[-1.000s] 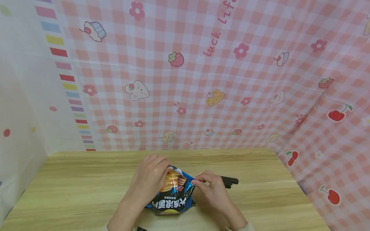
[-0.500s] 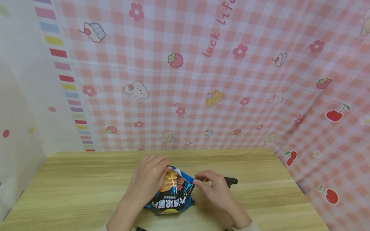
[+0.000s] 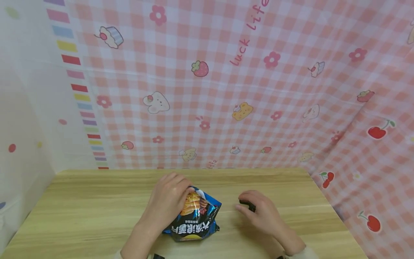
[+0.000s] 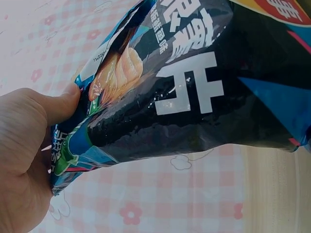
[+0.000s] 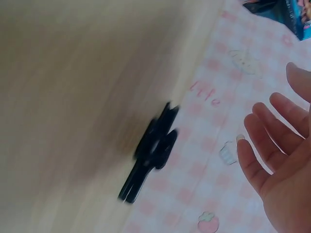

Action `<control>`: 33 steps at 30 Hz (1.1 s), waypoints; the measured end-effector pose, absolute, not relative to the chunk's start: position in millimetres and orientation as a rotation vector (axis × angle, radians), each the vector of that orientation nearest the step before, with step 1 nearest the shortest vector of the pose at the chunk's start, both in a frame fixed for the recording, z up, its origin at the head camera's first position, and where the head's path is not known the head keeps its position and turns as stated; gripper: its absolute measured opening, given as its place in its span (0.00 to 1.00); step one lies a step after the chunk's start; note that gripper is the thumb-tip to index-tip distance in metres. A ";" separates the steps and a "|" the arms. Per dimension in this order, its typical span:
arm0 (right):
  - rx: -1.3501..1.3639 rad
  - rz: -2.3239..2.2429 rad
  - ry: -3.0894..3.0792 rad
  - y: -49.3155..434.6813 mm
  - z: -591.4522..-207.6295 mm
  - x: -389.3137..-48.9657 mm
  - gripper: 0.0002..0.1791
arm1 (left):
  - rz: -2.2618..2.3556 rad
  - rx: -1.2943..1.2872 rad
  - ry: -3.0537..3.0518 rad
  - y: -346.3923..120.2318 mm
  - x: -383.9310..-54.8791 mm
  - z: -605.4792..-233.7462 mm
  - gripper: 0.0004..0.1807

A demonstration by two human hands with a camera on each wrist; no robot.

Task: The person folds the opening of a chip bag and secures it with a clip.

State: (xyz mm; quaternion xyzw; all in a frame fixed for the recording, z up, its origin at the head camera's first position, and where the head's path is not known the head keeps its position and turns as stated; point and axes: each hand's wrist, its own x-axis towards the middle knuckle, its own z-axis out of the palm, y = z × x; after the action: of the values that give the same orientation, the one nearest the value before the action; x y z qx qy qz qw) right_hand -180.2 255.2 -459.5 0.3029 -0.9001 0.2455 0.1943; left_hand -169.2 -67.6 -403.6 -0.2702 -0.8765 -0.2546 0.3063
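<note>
A black and blue bag of potato chips [image 3: 194,219] is tilted on the table, its upper edge reaching up to the right. At its upper left corner my left hand [image 3: 169,196] grips it, and the left wrist view shows the thumb pressed on the foil of the chip bag [image 4: 194,92]. Apart from the bag, my right hand [image 3: 263,214] hovers to its right with loosely bent fingers, holding nothing. Just beyond those fingers lies a black clip [image 5: 150,150], partly covered by the hand in the head view.
The wooden table [image 3: 97,201] ends at a pink checked cloth [image 3: 181,118] hanging behind it. Another cloth wall [image 3: 372,172] closes off the right side, and a pale one stands at left.
My right hand has let go of the bag's right corner and moved right, toward the black clip. My left hand keeps its grip on the bag.
</note>
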 end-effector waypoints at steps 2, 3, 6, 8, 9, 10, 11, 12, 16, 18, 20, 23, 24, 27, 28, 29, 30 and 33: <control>0.850 0.642 -2.520 262.4 -461.9 -181.1 0.16 | -0.672 -0.720 -2.314 -67.6 -169.7 -404.1 0.07; 0.847 0.624 -2.520 265.8 -463.0 -181.7 0.18 | -0.670 -0.723 -2.310 -67.6 -170.0 -404.1 0.07; 0.836 0.567 -2.522 275.1 -465.9 -184.7 0.23 | -0.659 -0.733 -2.297 -67.7 -171.0 -404.4 0.07; 0.836 0.532 -2.525 280.8 -467.4 -186.9 0.25 | -0.654 -0.737 -2.293 -67.9 -171.4 -404.7 0.07; 0.837 0.515 -2.529 283.4 -468.2 -187.9 0.26 | -0.652 -0.738 -2.294 -67.9 -171.5 -404.7 0.07; 0.838 0.500 -2.536 285.9 -468.8 -188.7 0.26 | -0.653 -0.737 -2.297 -68.0 -171.5 -404.7 0.07; 0.837 0.490 -2.546 288.3 -469.3 -189.2 0.27 | -0.654 -0.736 -2.301 -67.9 -171.3 -404.6 0.07; 0.835 0.479 -2.562 290.6 -469.9 -189.5 0.28 | -0.654 -0.733 -2.304 -67.9 -171.1 -404.5 0.07; 0.792 0.448 -2.671 298.1 -472.6 -189.0 0.31 | -0.658 -0.721 -2.327 -67.6 -169.7 -404.2 0.07; 0.765 0.440 -2.735 301.3 -474.2 -188.5 0.33 | -0.656 -0.718 -2.331 -67.4 -169.3 -404.2 0.06; 0.741 0.441 -2.794 303.8 -475.8 -188.5 0.35 | -0.656 -0.718 -2.328 -67.4 -169.0 -404.2 0.06; 0.709 0.448 -2.870 306.6 -477.3 -189.0 0.39 | -0.651 -0.723 -2.313 -67.0 -169.3 -404.3 0.07; 0.705 0.446 -2.887 307.4 -477.9 -189.5 0.40 | -0.651 -0.725 -2.308 -66.9 -169.3 -404.4 0.07; 0.701 0.426 -2.919 308.1 -478.4 -191.4 0.41 | -0.646 -0.733 -2.295 -66.5 -169.4 -404.7 0.07; 0.708 0.416 -2.922 308.1 -478.4 -192.2 0.41 | -0.645 -0.735 -2.292 -66.5 -169.3 -404.8 0.07; 0.715 0.407 -2.923 308.1 -478.7 -193.3 0.41 | -0.645 -0.736 -2.291 -66.5 -169.2 -404.8 0.07; 0.725 0.398 -2.922 308.2 -479.1 -194.5 0.41 | -0.644 -0.737 -2.290 -66.5 -169.1 -404.8 0.07; 0.728 0.387 -2.942 307.6 -479.7 -198.1 0.40 | -0.643 -0.737 -2.289 -66.4 -169.1 -404.8 0.07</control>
State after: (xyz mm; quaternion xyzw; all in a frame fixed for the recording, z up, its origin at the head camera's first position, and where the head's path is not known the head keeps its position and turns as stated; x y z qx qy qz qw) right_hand -198.1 307.6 -479.7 0.2380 -0.9620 0.1265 0.0432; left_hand -169.1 -66.4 -404.8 -0.2803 -0.8711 -0.2448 0.3204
